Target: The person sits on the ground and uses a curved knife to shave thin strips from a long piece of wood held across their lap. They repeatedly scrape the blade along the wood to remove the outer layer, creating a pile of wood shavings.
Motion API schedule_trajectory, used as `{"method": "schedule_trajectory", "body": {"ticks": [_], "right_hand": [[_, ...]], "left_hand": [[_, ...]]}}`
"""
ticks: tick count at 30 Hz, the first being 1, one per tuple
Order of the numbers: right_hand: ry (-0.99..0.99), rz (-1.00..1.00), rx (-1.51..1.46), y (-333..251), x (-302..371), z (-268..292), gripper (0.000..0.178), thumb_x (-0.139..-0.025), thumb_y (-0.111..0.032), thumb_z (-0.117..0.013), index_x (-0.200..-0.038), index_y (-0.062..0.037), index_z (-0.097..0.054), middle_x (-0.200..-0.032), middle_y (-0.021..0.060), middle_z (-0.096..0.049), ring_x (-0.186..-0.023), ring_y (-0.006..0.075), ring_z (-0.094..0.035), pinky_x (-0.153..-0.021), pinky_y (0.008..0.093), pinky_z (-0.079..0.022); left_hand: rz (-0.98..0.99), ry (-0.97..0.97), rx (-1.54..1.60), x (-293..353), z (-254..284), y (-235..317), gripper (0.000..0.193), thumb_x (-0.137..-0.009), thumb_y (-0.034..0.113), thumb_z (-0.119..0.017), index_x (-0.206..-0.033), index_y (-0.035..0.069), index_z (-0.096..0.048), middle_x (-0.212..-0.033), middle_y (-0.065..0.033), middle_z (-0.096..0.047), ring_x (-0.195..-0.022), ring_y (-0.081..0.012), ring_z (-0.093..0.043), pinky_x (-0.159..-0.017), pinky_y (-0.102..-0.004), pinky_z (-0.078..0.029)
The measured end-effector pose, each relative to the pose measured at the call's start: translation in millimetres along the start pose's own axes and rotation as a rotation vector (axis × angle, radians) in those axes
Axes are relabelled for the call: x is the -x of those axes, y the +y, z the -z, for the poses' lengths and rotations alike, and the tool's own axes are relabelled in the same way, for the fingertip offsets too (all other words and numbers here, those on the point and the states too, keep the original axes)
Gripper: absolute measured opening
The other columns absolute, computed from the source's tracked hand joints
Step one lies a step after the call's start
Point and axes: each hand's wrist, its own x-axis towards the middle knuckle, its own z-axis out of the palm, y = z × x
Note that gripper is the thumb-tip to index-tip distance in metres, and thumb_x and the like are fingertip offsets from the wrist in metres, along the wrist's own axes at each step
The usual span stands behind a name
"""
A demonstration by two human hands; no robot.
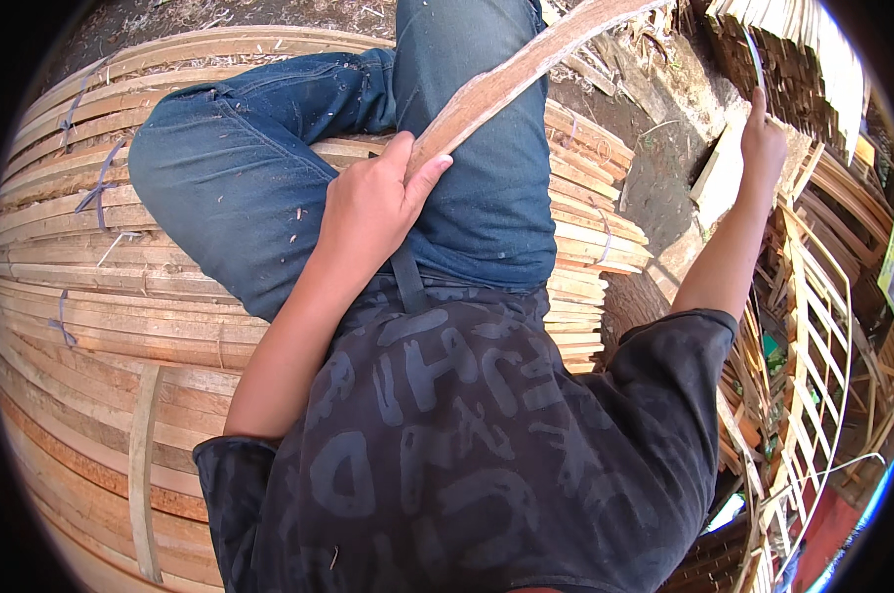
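Note:
My left hand (373, 203) is closed round the lower end of a long, rough piece of wood (521, 84). It slants across my raised thigh up and to the right, and its far end leaves the picture at the top. Out to the right, my right hand (763, 148) grips a knife (757, 59) whose thin, slightly curved blade points upward; the handle is mostly hidden in the fist. The blade is apart from the wood. Blue jeans (240, 188) cover my bent legs.
Bundles of wooden strips (91, 267), tied with purple cord, lie beneath and left of me. Stacked thin wooden pieces (798, 69) stand at the upper right. Below them, a slatted lattice (812, 356) leans among loose sticks. Shavings litter the dirt ground (654, 163).

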Motion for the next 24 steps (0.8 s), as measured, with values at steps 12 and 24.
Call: {"method": "schedule_trajectory", "body": {"ticks": [12, 24], "right_hand": [[-0.271, 0.325, -0.271, -73.2, 173.3, -8.3, 0.070, -0.086, -0.065, -0.048, -0.068, 0.0006, -0.065, -0.055, 0.0172, -0.057, -0.056, 0.0322, -0.059, -0.057, 0.0418, -0.046], [-0.068, 0.421, 0.017, -79.4, 78.8, -8.2, 0.079, -0.082, -0.075, -0.040, -0.074, -0.0022, -0.068, -0.071, 0.0219, -0.064, -0.072, 0.0370, -0.065, -0.065, 0.0454, -0.051]], "left_hand": [[-0.039, -0.022, 0.029, -1.7, -6.0, -0.2, 0.045, -0.091, 0.045, -0.054, -0.085, 0.001, -0.054, -0.060, -0.0217, -0.056, -0.062, -0.0426, -0.058, -0.056, -0.0476, -0.044], [-0.032, 0.047, 0.000, -4.0, -9.6, 6.2, 0.045, -0.091, 0.044, -0.055, -0.082, 0.000, -0.051, -0.061, -0.0235, -0.055, -0.064, -0.0436, -0.058, -0.056, -0.0481, -0.044]]}}
